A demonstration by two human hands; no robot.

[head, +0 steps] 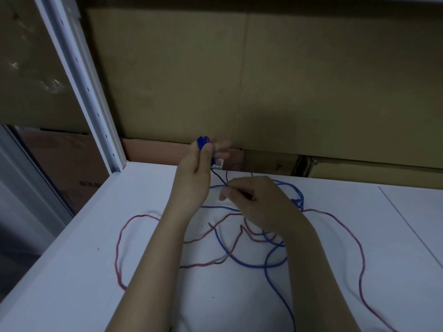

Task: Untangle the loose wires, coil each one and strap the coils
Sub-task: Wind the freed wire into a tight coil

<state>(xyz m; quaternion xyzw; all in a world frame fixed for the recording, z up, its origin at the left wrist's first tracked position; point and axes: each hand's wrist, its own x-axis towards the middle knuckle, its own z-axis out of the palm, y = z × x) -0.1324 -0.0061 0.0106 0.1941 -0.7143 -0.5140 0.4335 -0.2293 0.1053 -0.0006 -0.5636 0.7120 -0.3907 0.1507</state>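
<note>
Left hand (195, 168) is raised above the far edge of the white table (72, 271), fingers closed around a small bundle of blue wire (203, 141), likely held up so the turns already gathered stay clear of the tangle below. Left of that hand, a red wire (118, 248) makes a wide loop flat on the table, and a white post (81, 75) rises from the table's far left corner. A thin dark strand (219, 179) runs down from the raised hand to the right hand (254, 200), just beside it and lower, which pinches that strand between thumb and fingers; whether it is a strap or a thinner wire cannot be told. Under and right of the right hand, loose blue wire (275, 265) crosses the red in several places, so untangling looks barely begun. Cardboard boxes (263, 80) stand behind the table.
</note>
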